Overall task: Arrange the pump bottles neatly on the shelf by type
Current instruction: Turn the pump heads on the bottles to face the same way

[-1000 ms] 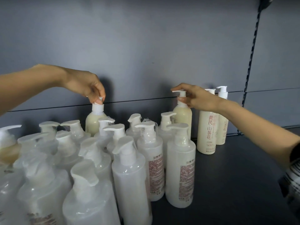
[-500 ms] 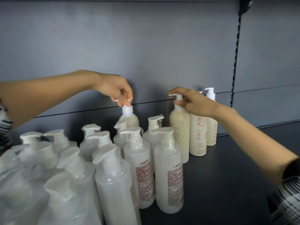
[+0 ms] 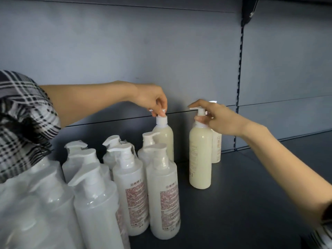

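You have one view, worn on your head, facing the shelf [image 3: 251, 194] and tipped down onto its dark deck. It sits close: the white pump bottles [image 3: 161, 194] at lower left crowd the lens, the nearest ones blurred. The grey back panel [image 3: 125, 51] fills the upper half. Your left hand [image 3: 152, 101] enters from the left edge and your right hand [image 3: 219, 119] from the lower right, reaching the left cream bottle [image 3: 164, 139] and the right cream bottle [image 3: 200, 155] near mid-frame.

A loose black-and-white plaid fabric sleeve [image 3: 23, 123] covers the left upper arm. A like-patterned sleeve edge [image 3: 321, 237] shows on the right arm.
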